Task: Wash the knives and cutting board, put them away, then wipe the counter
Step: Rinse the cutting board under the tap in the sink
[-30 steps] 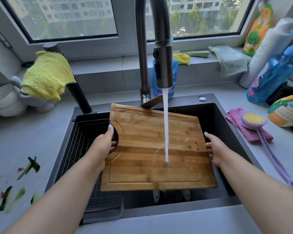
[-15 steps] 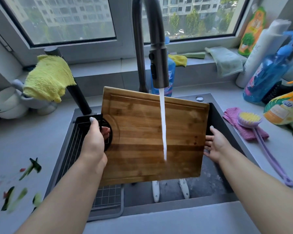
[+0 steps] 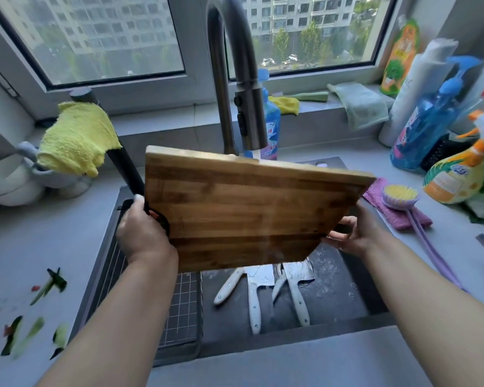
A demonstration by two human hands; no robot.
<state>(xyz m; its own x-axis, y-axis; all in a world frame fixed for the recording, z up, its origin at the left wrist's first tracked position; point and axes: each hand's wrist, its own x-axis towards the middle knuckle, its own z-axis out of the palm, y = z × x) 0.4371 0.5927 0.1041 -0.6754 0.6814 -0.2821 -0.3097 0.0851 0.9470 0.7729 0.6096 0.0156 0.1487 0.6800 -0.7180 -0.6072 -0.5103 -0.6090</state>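
Observation:
I hold the wooden cutting board tilted up on edge over the dark sink, its far edge just under the running faucet. My left hand grips its left side at the round handle hole. My right hand holds its lower right corner from underneath. Several white-handled knives lie wet on the sink floor below the board. The grey counter at left carries green vegetable scraps.
A wire rack fills the sink's left part. A yellow cloth hangs on a dark post at the left. At right lie a pink cloth and a purple brush, with spray bottles behind.
The board has gone from lying flat under the stream to tilted steeply upward, its far edge raised to the spout. The knives beneath have come into view.

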